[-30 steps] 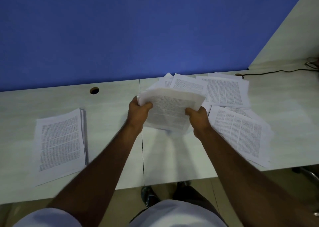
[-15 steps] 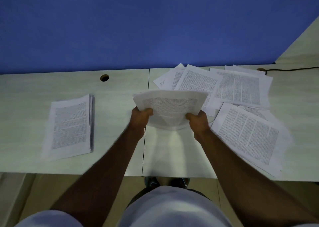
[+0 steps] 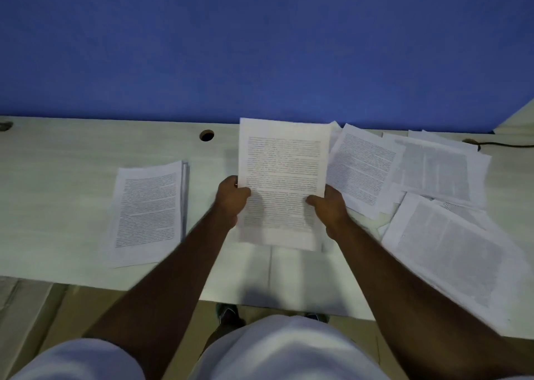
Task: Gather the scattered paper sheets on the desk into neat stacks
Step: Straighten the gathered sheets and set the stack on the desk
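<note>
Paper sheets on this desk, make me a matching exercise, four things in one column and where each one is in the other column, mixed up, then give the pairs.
Things:
1. neat stack
2. held sheets
3. scattered sheets
4. cable hole

Places:
A. gripped at both side edges by the left hand and right hand, above the desk
B. spread overlapping on the right part of the desk
C. in the desk top near the blue wall, between the stack and the held sheets
D. lying flat on the desk, left of the left hand

Pairs: 1-D, 2-A, 3-B, 4-C
</note>
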